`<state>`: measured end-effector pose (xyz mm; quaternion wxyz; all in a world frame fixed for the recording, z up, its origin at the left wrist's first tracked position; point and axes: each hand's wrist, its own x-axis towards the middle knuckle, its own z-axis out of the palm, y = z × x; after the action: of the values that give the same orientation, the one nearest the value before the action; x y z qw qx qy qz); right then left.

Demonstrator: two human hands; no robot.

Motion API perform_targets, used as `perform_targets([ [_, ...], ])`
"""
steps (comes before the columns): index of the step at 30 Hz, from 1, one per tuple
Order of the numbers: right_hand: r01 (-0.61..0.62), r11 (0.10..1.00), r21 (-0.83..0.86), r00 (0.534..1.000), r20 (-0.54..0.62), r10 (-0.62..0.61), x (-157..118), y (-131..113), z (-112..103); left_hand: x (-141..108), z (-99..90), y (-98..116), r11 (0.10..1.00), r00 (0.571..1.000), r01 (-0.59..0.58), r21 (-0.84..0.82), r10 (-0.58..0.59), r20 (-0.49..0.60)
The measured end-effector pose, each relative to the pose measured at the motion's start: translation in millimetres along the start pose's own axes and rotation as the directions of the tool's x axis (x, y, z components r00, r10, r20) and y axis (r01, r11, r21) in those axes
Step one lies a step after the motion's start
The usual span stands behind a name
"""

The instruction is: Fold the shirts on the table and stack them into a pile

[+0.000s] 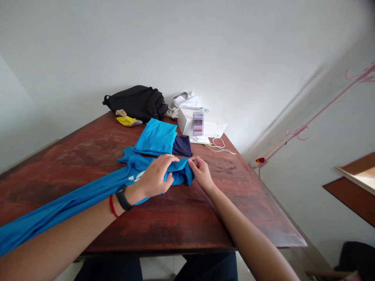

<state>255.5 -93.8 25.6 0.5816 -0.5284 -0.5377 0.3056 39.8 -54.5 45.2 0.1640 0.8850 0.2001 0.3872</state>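
Observation:
A blue shirt (96,187) with a white print lies stretched and bunched across the wooden table (187,230), one end running off to the lower left. My right hand (201,171) pinches the edge of its bunched right end between thumb and fingertips. My left hand (156,175), with a black band and a red string on the wrist, rests over the shirt near the print. Its thumb and fingers are apart, with blue cloth showing between them. Just behind lies a folded lighter-blue cloth (156,136), beside a dark navy folded cloth (182,146).
At the back stand a black bag (136,103), a yellow packet (125,121), a white box (215,128) and a white cloth bundle (189,101). A device stand with a white cable (219,148) is by the box. A pink rack (322,107) leans at right.

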Motion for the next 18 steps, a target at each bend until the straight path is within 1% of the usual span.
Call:
perform_targets([
  [3,-0.022,0.999,0.027,0.999,0.023,0.022,-1,-2,0,-3,6.3,0,0.998,1.000,-0.017,0.067,0.015,0.027],
  [7,-0.039,0.997,0.073,0.995,0.093,0.033,-3,-3,2,-4,10.9,-7,0.991,0.997,0.069,0.118,-0.073,0.031],
  [10,-0.037,0.997,0.072,0.990,0.140,0.027,-4,-3,4,-4,10.8,-13,0.986,0.991,0.118,0.120,-0.124,0.044],
  [14,0.014,0.999,0.045,0.983,0.183,-0.022,-8,-4,7,-3,9.4,-18,0.985,0.990,0.094,0.146,-0.108,0.088],
  [16,0.046,0.999,0.016,0.976,0.213,-0.048,-10,-5,6,-3,7.8,-18,0.983,0.990,0.108,0.151,-0.120,0.071],
  [18,0.092,0.995,-0.040,0.962,0.263,-0.079,-13,-7,6,-2,4.8,-15,0.980,0.987,0.149,0.132,-0.156,0.048],
])
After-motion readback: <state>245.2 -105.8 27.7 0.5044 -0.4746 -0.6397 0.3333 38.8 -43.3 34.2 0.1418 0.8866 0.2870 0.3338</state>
